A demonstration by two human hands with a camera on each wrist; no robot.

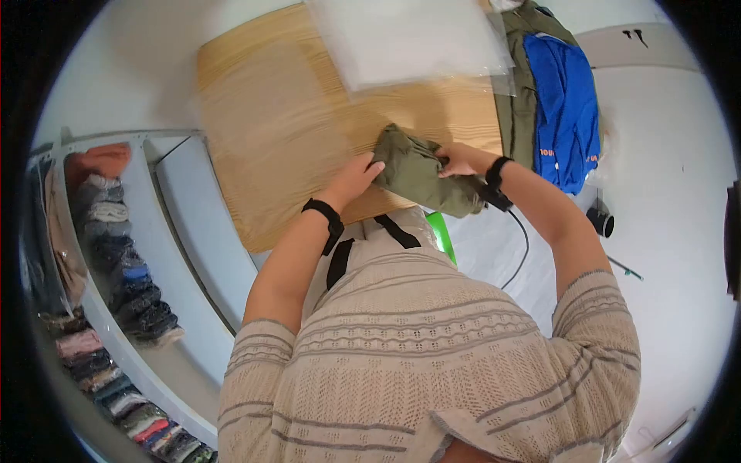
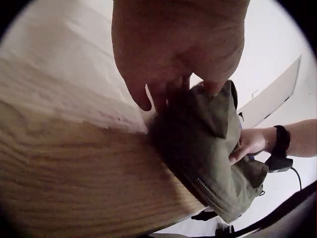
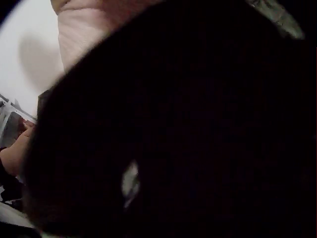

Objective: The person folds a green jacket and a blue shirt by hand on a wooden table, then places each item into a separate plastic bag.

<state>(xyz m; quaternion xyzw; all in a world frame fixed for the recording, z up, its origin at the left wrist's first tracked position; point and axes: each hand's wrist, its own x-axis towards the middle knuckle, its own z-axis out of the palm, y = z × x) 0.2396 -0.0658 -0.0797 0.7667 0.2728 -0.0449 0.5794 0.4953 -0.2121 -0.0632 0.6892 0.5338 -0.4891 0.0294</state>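
A folded olive green garment (image 1: 409, 170) lies bunched over the near edge of the wooden table. My left hand (image 1: 355, 179) holds its left end, thumb on top and the other fingers mostly hidden under the cloth. At the opposite side, my right hand (image 1: 461, 160) grips a fold with curled fingers. A zipper (image 2: 207, 188) runs along the garment's lower side in the left wrist view. Most of the right wrist view is blocked by something dark, with only part of the right hand (image 3: 94, 25) showing at the top.
Clear plastic bags (image 1: 417, 46) lie stacked at the table's far side, and another thin sheet (image 1: 270, 116) covers its left part. Right of the wooden table (image 1: 463, 108) are a blue garment (image 1: 567, 108) and more olive clothing (image 1: 519, 116). Shelves (image 1: 147, 208) of bagged clothes stand left.
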